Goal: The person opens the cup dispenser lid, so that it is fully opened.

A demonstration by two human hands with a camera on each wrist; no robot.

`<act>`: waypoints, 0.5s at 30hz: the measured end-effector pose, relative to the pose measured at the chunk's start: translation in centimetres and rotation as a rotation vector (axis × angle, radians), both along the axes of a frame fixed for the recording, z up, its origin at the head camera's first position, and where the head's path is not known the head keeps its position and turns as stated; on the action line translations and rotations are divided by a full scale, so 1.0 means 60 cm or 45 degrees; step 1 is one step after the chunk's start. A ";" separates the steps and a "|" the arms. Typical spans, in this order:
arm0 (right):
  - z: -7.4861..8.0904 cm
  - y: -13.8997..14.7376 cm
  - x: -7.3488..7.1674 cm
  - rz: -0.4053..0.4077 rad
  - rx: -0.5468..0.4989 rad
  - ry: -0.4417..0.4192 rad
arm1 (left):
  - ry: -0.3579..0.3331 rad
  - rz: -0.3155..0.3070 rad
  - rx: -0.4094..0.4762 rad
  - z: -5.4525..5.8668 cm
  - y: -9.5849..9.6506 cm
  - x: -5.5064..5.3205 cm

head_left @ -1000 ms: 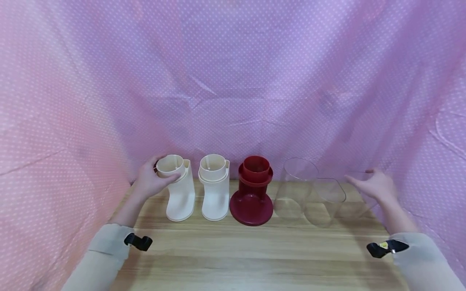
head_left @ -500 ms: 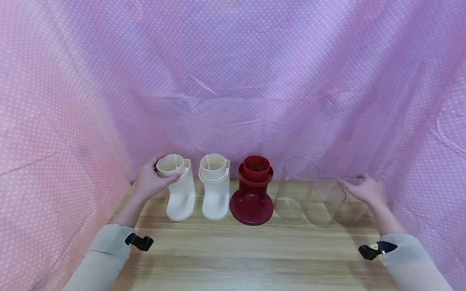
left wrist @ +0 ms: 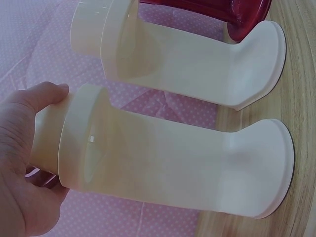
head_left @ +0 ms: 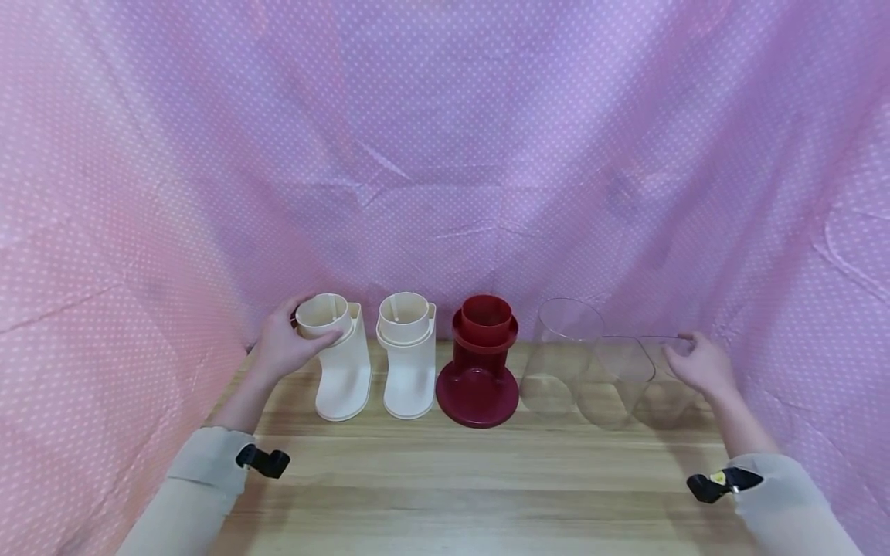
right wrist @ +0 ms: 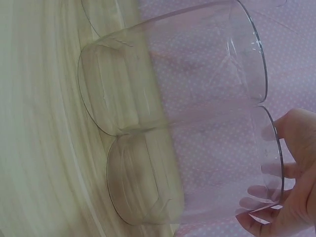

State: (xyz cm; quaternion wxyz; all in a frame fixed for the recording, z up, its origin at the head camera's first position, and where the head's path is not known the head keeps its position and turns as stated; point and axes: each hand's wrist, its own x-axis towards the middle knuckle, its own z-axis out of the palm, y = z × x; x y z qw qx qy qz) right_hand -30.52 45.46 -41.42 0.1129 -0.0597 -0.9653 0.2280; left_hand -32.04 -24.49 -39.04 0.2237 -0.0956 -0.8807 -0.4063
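My left hand grips the round upper collar of the leftmost cream plastic stand, thumb on one side and fingers on the other. That stand is upright on the table; in the left wrist view the thumb lies along its upper ring. At the far right, my right hand holds the top rim of the rightmost clear cylinder. Through its transparent wall the right wrist view shows several fingertips. This cylinder stands upright and touches the middle clear cylinder.
A second cream stand and a dark red stand with a round base are lined up to the right of the held one. Another clear cylinder follows. Behind hangs pink dotted cloth; the wooden table extends in front.
My right hand has moved left and taken hold of the rightmost cylinder's rim. That cylinder, tilted earlier, now stands upright against its neighbour. The left hand has kept its grip.
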 end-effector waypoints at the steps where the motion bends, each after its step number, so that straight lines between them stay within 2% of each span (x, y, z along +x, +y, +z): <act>1: -0.001 0.000 -0.001 0.001 0.003 0.006 | -0.001 0.000 0.000 0.001 0.000 0.000; 7: -0.006 -0.006 -0.005 0.021 0.006 0.040 | -0.011 -0.004 0.002 0.007 0.003 0.001; 15: -0.015 -0.025 -0.009 0.022 -0.045 0.053 | -0.057 -0.004 0.003 0.002 0.002 -0.005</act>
